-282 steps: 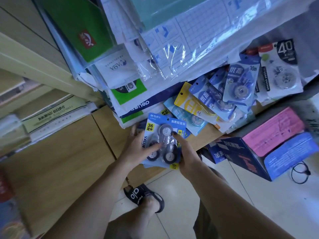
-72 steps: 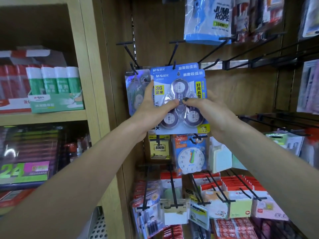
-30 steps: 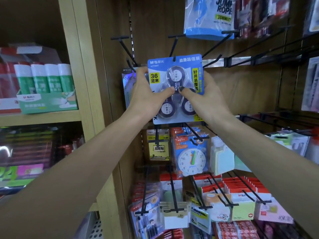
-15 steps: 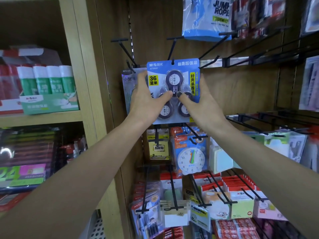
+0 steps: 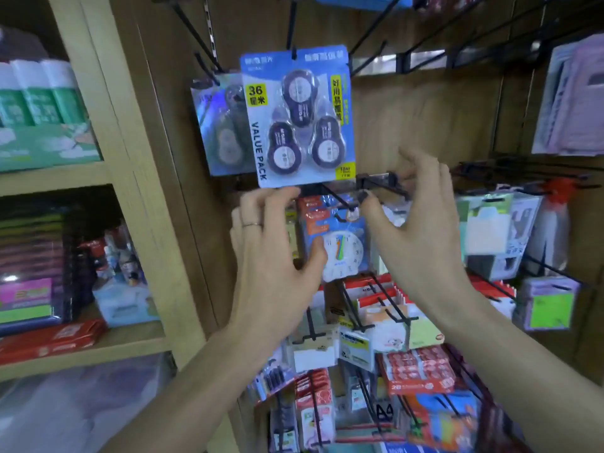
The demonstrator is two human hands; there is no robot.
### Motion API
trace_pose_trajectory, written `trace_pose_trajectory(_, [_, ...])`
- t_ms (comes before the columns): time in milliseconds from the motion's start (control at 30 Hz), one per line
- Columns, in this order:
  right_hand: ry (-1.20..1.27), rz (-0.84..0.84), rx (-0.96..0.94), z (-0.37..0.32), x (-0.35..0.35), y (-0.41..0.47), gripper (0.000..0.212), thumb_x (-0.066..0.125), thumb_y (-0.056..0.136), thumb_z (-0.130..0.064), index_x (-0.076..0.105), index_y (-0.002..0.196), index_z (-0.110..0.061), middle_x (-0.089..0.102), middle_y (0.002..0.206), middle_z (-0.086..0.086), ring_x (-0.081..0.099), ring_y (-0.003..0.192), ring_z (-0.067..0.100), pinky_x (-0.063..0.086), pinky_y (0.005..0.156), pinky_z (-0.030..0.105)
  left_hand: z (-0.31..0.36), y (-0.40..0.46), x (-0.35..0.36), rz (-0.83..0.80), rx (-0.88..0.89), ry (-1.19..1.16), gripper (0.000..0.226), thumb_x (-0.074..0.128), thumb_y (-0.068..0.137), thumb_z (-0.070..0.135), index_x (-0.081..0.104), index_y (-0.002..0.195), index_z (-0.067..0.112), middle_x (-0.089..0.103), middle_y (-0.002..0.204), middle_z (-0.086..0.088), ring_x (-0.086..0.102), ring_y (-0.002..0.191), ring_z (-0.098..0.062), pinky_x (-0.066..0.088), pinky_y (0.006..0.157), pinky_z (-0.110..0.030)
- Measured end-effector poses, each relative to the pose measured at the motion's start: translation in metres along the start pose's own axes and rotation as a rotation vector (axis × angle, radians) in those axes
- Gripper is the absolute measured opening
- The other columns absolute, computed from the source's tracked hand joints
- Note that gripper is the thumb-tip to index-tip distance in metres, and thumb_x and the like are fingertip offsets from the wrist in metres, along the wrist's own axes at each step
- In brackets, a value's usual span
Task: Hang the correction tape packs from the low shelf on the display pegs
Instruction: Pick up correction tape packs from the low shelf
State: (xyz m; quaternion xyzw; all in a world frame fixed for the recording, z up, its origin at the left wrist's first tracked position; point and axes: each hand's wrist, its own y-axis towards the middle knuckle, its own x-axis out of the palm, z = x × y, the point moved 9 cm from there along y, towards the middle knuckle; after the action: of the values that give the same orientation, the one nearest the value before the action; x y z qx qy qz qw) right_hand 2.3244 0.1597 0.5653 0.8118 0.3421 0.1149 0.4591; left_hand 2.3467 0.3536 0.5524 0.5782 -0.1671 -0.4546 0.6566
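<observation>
On the far peg [image 5: 292, 26] — blue correction tape pack [image 5: 298, 117] hangs by its top hole | left hand [image 5: 271, 253] fingers loosely spread just below it, holding nothing | right hand [image 5: 416, 230] likewise empty — pack apparently hung.

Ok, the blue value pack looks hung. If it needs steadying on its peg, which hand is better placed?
Left, probably. The left hand is open with its fingertips right at the bottom edge of the blue value pack, directly beneath it. The right hand is open too, but off to the right by the lower peg rail.
</observation>
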Motion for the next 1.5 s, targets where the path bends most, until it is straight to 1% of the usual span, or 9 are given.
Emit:
trace_pose_trajectory(267, [-0.018,-0.027,0.397,0.131,-0.017,-0.168,0.035,0.067,0.092,-0.02,0.055,0.123,-0.013,0.062,0.098,0.007,0.059,0.09,0.022,0.049,0.082,0.036,-0.032,-0.196,0.107,-0.459,-0.158,-0.111,0.04,0.063,0.088,0.022,0.057,0.127,0.013,0.054,0.121,-0.009,0.054,0.112,-0.028,0.042,0.094,-0.034])
trace_pose_trajectory(467, [-0.141,-0.102,0.887,0.23,-0.03,-0.355,0.021,0.065,0.096,-0.014,0.051,0.109,-0.023,0.062,0.09,0.009,0.057,0.08,0.022,0.042,0.07,0.028,-0.059,-0.363,0.167,-0.882,-0.298,-0.094,0.038,0.076,0.09,0.017,0.06,0.123,0.008,0.059,0.117,-0.011,0.059,0.108,-0.035,0.05,0.088,-0.048])
trace_pose_trajectory(667, [-0.297,-0.158,1.336,0.286,-0.054,-0.53,0.025,0.068,0.092,-0.009,0.057,0.114,-0.006,0.065,0.083,0.005,0.065,0.089,0.031,0.048,0.078,0.038,-0.089,-0.516,0.187,-1.177,-0.574,-0.1,0.039,0.077,0.09,0.012,0.06,0.125,0.003,0.058,0.118,-0.014,0.062,0.111,-0.036,0.049,0.091,-0.042])
trace_pose_trajectory(800, [-0.408,-0.225,1.566,0.314,-0.073,-0.64,0.03,0.07,0.092,-0.017,0.057,0.117,-0.005,0.073,0.1,0.017,0.068,0.099,0.035,0.048,0.082,0.04,-0.104,-0.622,0.197,-1.39,-0.791,-0.069,0.043,0.077,0.091,0.018,0.056,0.127,0.004,0.059,0.12,-0.016,0.061,0.114,-0.037,0.05,0.093,-0.044])
trace_pose_trajectory(933, [-0.468,-0.269,1.757,0.339,-0.089,-0.728,0.037,0.068,0.094,-0.023,0.055,0.124,-0.006,0.074,0.106,0.017,0.067,0.108,0.038,0.048,0.09,0.043,-0.104,-0.7,0.21,-1.534,-0.961,-0.078,0.046,0.073,0.096,0.025,0.051,0.133,0.008,0.057,0.125,-0.009,0.056,0.111,-0.023,0.041,0.087,-0.029])
trace_pose_trajectory(1100, [-0.462,-0.323,1.851,0.386,-0.094,-0.797,0.057,0.071,0.09,-0.029,0.05,0.138,-0.007,0.069,0.124,0.018,0.067,0.114,0.037,0.052,0.095,0.042,-0.106,-0.784,0.241,-1.634,-1.173,-0.073,0.054,0.074,0.095,0.035,0.048,0.137,0.014,0.057,0.132,-0.01,0.058,0.122,-0.029,0.047,0.096,-0.039])
trace_pose_trajectory(1267, [-0.596,-0.308,1.727,0.452,-0.105,-0.811,0.064,0.077,0.085,-0.036,0.052,0.136,-0.006,0.061,0.133,0.018,0.057,0.125,0.037,0.049,0.101,0.046,-0.113,-0.85,0.281,-1.597,-1.417,-0.08,0.068,0.081,0.085,0.044,0.047,0.136,0.013,0.062,0.12,-0.005,0.065,0.115,-0.031,0.052,0.093,-0.042])
trace_pose_trajectory(1400, [-0.804,-0.473,1.515,0.496,-0.1,-0.795,0.06,0.068,0.089,-0.04,0.051,0.135,-0.006,0.058,0.134,0.017,0.053,0.123,0.039,0.047,0.1,0.047,-0.115,-0.889,0.307,-1.508,-1.617,-0.083,0.052,0.075,0.094,0.033,0.054,0.135,0.01,0.059,0.098,0.006,0.059,0.083,-0.011,0.043,0.067,-0.026])
trace_pose_trajectory(1500, [-0.788,-0.511,1.522,0.52,-0.092,-0.8,0.061,0.069,0.087,-0.042,0.05,0.13,-0.005,0.058,0.134,0.017,0.051,0.125,0.038,0.044,0.099,0.046,-0.115,-0.918,0.321,-1.439,-1.763,-0.107,0.039,0.075,0.094,0.03,0.063,0.12,0.004,0.06,0.097,-0.005,0.053,0.072,-0.015,0.042,0.062,-0.024])
